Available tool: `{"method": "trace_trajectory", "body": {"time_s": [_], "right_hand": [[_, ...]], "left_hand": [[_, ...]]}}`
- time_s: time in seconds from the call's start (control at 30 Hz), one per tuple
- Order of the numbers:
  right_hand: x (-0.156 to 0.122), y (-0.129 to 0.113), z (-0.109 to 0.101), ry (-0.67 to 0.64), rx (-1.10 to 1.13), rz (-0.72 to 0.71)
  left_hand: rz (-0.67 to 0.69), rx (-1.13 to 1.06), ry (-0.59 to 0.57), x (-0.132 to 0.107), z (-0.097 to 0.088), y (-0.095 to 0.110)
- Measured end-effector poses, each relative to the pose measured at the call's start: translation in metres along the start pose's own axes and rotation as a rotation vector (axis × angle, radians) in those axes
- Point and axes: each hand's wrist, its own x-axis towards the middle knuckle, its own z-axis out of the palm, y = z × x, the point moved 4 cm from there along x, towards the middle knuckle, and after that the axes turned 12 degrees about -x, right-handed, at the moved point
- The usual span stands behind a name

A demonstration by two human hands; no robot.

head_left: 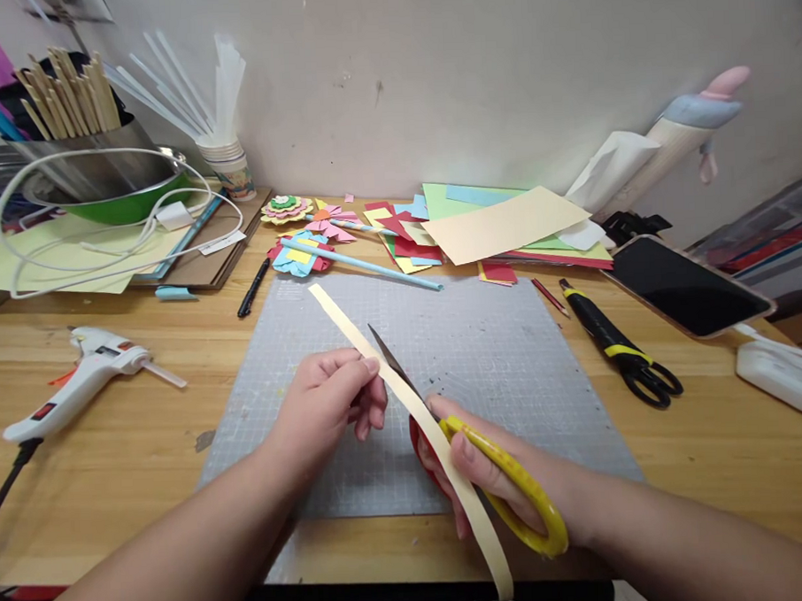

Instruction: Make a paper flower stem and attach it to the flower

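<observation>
My left hand (pixel 342 387) pinches a long, narrow strip of cream paper (pixel 415 410) between thumb and fingers. The strip slants from the upper left down past my right hand toward the front edge. My right hand (pixel 478 457) grips scissors (pixel 525 485) with yellow and red handles. Their dark blades point up and to the left, lying along the strip's right edge close to my left fingertips. Whether the blades touch or cut the paper I cannot tell. A grey gridded cutting mat (pixel 510 367) lies beneath both hands.
Paper flowers (pixel 299 256), scraps and coloured sheets (pixel 504 223) lie along the back. On the left are a glue gun (pixel 78 377) and a black pen (pixel 254 287). To the right lie black-handled scissors (pixel 615 340), a pencil (pixel 551 297), a phone (pixel 689 283) and a power strip (pixel 783 377).
</observation>
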Motion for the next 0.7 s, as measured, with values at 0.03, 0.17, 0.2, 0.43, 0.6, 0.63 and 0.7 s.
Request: {"method": "trace_trajectory", "body": {"time_s": [0.03,0.17,0.2,0.43,0.6,0.63,0.7], "right_hand": [[0.0000,-0.0004,0.0001,-0.008,0.010,0.014],[-0.0002,-0.0033,0.0012,-0.014,0.034,0.042],[-0.0004,-0.0042,0.0018,-0.011,0.035,0.045],[-0.0031,-0.0055,0.0057,-0.002,0.034,0.101],[-0.0050,-0.0025,0.0065,0.017,-0.059,0.069],[-0.0054,-0.0022,0.0066,0.020,-0.074,0.065],[-0.0059,-0.0023,0.0065,0.034,-0.097,0.054]], "left_hand": [[-0.004,0.008,0.003,-0.0002,0.0000,0.0002],[-0.010,0.042,0.000,-0.0005,-0.0001,0.0003],[-0.008,0.050,0.000,-0.0005,0.0000,0.0004],[-0.010,0.057,0.007,-0.0014,0.0021,0.0015],[-0.027,0.036,-0.005,-0.0010,0.0025,0.0001],[-0.028,0.037,-0.004,-0.0011,0.0025,0.0000],[-0.030,0.041,0.007,-0.0014,0.0022,-0.0001]]}}
